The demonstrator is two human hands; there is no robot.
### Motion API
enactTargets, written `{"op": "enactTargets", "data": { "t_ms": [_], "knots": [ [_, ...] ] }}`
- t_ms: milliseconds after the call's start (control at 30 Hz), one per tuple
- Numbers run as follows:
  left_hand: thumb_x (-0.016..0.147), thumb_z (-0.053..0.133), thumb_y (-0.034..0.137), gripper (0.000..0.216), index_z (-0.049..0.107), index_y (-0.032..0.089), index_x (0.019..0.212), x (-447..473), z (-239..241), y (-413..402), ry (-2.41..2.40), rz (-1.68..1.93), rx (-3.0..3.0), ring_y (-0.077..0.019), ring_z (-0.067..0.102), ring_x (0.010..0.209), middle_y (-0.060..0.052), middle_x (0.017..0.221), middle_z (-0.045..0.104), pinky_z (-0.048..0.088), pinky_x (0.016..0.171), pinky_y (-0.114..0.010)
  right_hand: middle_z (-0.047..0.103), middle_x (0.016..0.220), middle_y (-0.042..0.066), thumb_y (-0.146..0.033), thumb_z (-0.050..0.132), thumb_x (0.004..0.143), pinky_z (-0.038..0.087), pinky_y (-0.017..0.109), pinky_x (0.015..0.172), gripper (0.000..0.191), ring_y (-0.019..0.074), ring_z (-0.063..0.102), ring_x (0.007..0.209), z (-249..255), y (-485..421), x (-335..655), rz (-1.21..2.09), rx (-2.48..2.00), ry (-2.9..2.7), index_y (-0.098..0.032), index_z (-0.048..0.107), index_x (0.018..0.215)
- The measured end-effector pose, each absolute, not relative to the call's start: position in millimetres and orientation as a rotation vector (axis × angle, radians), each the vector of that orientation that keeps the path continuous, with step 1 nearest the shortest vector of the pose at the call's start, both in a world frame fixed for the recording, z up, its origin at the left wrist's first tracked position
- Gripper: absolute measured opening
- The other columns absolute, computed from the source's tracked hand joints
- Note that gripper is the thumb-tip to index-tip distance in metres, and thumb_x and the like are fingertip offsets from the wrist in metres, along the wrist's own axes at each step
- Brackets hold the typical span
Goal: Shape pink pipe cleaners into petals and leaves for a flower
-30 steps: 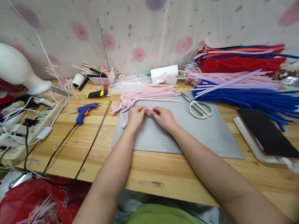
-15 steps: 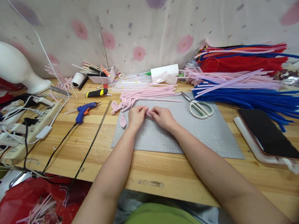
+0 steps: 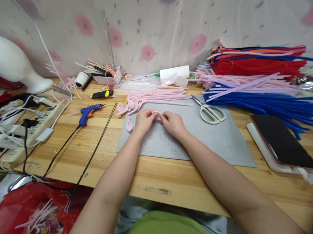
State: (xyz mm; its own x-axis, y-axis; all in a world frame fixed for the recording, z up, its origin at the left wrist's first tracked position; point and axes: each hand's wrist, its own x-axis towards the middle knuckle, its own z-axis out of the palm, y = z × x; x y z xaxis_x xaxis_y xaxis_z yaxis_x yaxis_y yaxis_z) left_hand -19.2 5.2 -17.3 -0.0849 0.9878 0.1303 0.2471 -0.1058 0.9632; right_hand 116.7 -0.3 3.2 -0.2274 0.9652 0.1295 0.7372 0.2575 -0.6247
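Over the grey cutting mat [image 3: 171,142], my left hand [image 3: 145,121] and my right hand [image 3: 173,123] pinch a short pink pipe-cleaner piece [image 3: 157,115] between them. Both hands are closed, and the fingers partly cover the piece. Just left of my left hand lies a small pink petal-shaped piece [image 3: 129,125] on the mat. More curled pink pieces [image 3: 132,106] are grouped behind it. A bundle of straight pink pipe cleaners [image 3: 160,95] lies beyond my hands. Scissors with pale green handles [image 3: 209,113] rest on the mat to the right.
Left are a blue glue gun [image 3: 86,114], dark thin rods [image 3: 99,141], a yellow-black utility knife [image 3: 101,94] and a power strip [image 3: 33,134] with tangled cables. Blue pipe cleaners [image 3: 258,105] and a phone [image 3: 282,139] are on the right. A red bag [image 3: 13,207] hangs below the table edge.
The pink piece shows a little more between my fingertips, which have moved slightly apart. The whole view has shifted slightly.
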Motion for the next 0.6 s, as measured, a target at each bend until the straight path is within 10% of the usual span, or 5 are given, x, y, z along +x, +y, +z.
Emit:
{"op": "enactTargets", "data": {
  "t_ms": [600],
  "knots": [
    [0.068, 0.060, 0.025, 0.016, 0.064, 0.012, 0.077, -16.0, -16.2, 4.3, 1.350, 1.234, 1.143, -0.0126, 0.062, 0.063, -0.005, 0.072, 0.067, 0.050, 0.060, -0.025, 0.066, 0.075, 0.002, -0.030, 0.050, 0.078, 0.035, 0.023, 0.061, 0.019, 0.0124, 0.055, 0.065, -4.4, 3.4, 120.3, 0.671, -1.509, -1.839, -0.018, 0.063, 0.084]
  ]
}}
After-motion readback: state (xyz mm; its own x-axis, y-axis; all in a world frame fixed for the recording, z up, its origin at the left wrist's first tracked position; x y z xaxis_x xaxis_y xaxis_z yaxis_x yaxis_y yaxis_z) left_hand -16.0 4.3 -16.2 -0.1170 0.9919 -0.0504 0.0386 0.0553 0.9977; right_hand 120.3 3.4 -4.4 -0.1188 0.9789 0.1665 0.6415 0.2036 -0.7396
